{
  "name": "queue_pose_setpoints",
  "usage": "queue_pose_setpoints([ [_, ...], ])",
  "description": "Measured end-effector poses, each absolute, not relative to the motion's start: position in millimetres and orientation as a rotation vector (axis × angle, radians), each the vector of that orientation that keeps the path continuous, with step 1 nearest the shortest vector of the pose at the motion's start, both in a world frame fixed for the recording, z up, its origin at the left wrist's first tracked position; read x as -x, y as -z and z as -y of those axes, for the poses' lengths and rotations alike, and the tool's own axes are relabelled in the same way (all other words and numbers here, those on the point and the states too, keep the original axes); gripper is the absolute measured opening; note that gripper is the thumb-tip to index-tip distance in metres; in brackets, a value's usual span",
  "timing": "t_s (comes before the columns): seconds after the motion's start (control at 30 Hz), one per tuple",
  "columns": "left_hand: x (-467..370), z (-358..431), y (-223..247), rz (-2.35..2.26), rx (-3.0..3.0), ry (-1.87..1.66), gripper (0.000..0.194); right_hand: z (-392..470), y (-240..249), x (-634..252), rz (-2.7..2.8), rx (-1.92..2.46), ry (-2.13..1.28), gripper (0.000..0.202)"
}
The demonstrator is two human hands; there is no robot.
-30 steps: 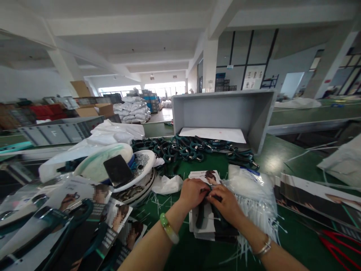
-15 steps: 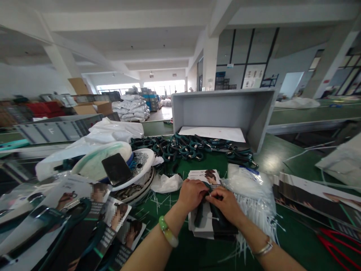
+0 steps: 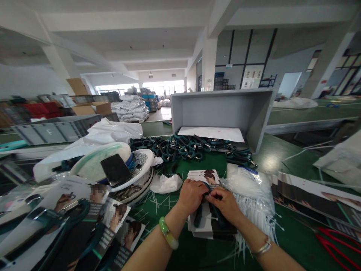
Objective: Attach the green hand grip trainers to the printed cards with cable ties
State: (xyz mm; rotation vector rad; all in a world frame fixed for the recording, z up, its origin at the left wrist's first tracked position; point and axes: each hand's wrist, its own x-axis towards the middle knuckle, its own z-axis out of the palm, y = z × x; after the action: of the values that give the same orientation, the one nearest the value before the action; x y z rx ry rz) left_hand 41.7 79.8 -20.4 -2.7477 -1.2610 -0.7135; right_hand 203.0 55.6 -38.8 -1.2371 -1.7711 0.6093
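A dark green tool with two handle-like legs [image 3: 198,215] lies on a stack of printed cards [image 3: 204,231], its legs pointing towards me. My left hand [image 3: 192,195] is closed around the tool's upper end from the left. From the right, my right hand [image 3: 224,203] pinches at the same end, its fingertips touching those of the left. What exactly sits between the fingertips is hidden. A thin white cable tie [image 3: 212,218] crosses between the two legs. Right of my right hand, a plastic bag [image 3: 248,184] spills many white cable ties [image 3: 245,226].
Many dark green tools [image 3: 183,146] are heaped before a grey crate [image 3: 220,109] tipped on its side. At left stand a white tray of small metal parts [image 3: 143,160], a phone [image 3: 115,169] and carded tools [image 3: 56,222]. Red-handled scissors [image 3: 335,241] and more cards [image 3: 316,199] lie right.
Both hands stay at the tool's upper end, with only slight finger movement. The whole view has shifted very slightly.
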Motion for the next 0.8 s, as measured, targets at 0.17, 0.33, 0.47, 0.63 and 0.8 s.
queue_pose_setpoints([
  [0.17, -42.7, -79.0, 23.3, 1.303, 2.711, 0.754, 0.016, -55.2, 38.7, -203.1, 1.769, 1.234, -0.604, 0.026],
  [0.33, -43.4, -78.7, 23.0, 1.328, 2.699, 0.735, 0.016, -54.6, 41.3, -203.7, 1.770, 1.227, -0.581, 0.023],
  [0.47, -43.1, -78.1, 22.2, 1.273, 2.706, 0.721, 0.015, -54.8, 43.5, -204.2, 1.768, 1.226, -0.574, 0.025],
  [0.63, -42.0, -78.4, 25.3, 1.244, 2.711, 0.783, 0.018, -56.1, 42.1, -204.2, 1.783, 1.243, -0.593, 0.026],
  [0.8, -40.5, -78.0, 25.4, 1.210, 2.714, 0.759, 0.016, -59.4, 37.6, -202.8, 1.774, 1.308, -0.675, 0.026],
])
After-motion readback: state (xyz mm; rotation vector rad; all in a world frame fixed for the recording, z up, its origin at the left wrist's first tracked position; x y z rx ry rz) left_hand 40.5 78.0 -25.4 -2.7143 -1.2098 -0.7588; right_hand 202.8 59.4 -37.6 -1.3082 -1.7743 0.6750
